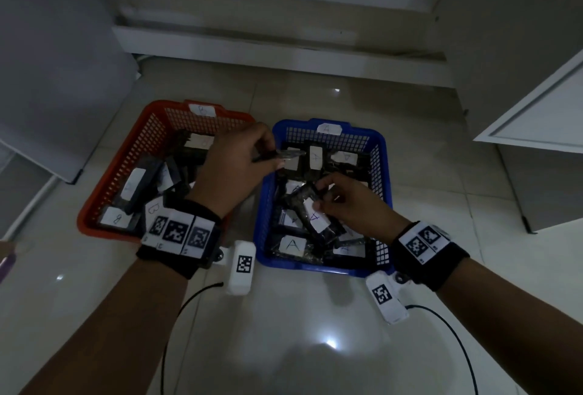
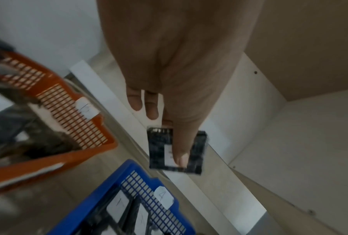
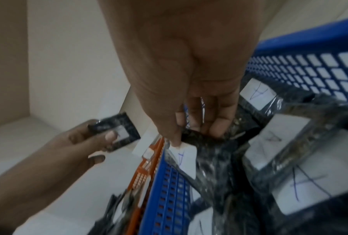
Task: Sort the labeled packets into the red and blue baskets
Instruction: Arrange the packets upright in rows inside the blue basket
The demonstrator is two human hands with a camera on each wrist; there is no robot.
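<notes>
A red basket (image 1: 94,202) tagged B and a blue basket (image 1: 383,154) tagged A stand side by side on the floor, both holding several dark packets with white labels. My left hand (image 1: 252,154) hovers above the gap between the baskets, near the blue one's left rim, and pinches a small dark packet (image 2: 159,152) between thumb and fingers; its label is partly covered by the thumb. My right hand (image 1: 334,202) is down inside the blue basket (image 3: 169,190), its fingers gripping the end of a crinkly packet labelled A (image 3: 186,159).
White cabinet panels stand at the left, the back and the right, with an open white door (image 1: 536,110) at the right. Glossy tiled floor (image 1: 284,347) lies in front of the baskets. Black cables trail from both wrist cameras across it.
</notes>
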